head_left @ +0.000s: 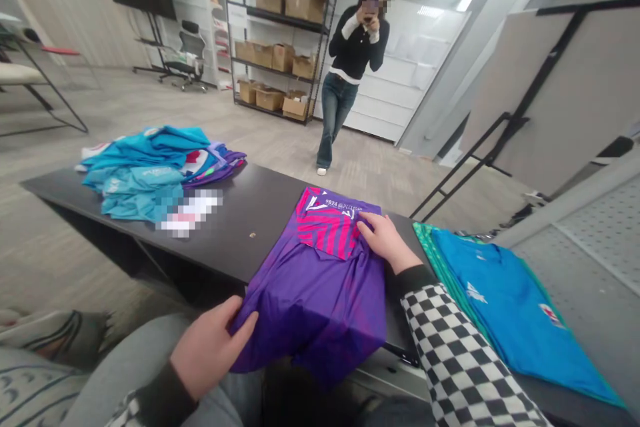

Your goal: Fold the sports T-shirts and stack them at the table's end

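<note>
A purple sports shirt (320,293) with a pink striped printed panel lies partly on the dark table, its near part draped over the front edge toward my lap. My left hand (213,343) pinches the shirt's lower left edge between thumb and fingers. On the panel's right side rests my right hand (385,238), its fingers extended over the fabric and pressing it against the table. Right of that arm lies a flat stack with a blue shirt (505,300) on top and a green shirt (430,250) showing beneath.
A loose heap of blue shirts (145,153) and a purple shirt (223,170) sits on the left of the dark table (235,227). Beyond stands a person (357,47) holding up a phone. Shelving with cardboard boxes (270,97) is behind; a board stand (520,100) rises at right.
</note>
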Demonstrator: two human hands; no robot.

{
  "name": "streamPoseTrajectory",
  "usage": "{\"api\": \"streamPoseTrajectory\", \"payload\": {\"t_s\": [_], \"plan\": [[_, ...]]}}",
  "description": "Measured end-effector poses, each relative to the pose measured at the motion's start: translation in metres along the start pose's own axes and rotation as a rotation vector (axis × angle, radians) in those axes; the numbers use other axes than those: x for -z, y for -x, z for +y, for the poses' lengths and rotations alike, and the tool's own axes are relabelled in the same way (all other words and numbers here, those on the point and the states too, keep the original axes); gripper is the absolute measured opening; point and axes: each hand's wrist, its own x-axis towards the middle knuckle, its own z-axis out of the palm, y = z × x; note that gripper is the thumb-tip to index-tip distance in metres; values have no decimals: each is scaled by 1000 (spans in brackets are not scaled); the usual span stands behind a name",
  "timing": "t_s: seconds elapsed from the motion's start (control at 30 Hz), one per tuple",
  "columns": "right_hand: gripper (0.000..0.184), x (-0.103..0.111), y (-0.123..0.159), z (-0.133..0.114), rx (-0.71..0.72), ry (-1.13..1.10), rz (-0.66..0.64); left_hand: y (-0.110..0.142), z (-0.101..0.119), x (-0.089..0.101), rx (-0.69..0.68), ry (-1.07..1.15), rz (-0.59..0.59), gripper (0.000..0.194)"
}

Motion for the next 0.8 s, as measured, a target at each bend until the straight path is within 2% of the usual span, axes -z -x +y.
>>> {"api": "streamPoseTrajectory", "payload": {"t_s": [0.07, 0.17, 0.3, 0.47, 0.57, 0.67, 0.73, 0.8], "plan": [[51, 5, -9, -13, -63, 80, 13, -4, -7, -5, 18, 18, -59, 40], [43, 7, -19, -26, -134, 171, -64, -5, -14, -5, 26, -41, -105, 39], [25, 1, -22, -25, -136, 165, -67, -8, -8, 6, -82, -160, -47, 42], [19, 0, -18, -14, 11, 40, 77, -16, 5, 11, -313, -92, 104, 38], [24, 6, -18, -4, 6, -128, 238, -14, 7, 6, -366, -118, 107, 47], [28, 9, -21, 11, -155, -285, 358, -9, 9, 0, -383, -105, -21, 45], [30, 7, -23, 22, -264, -364, 321, -9, 10, -1, -351, -54, -159, 39], [30, 4, -23, 30, -326, -396, 235, -12, 11, -1, -236, -10, -205, 44]]}}
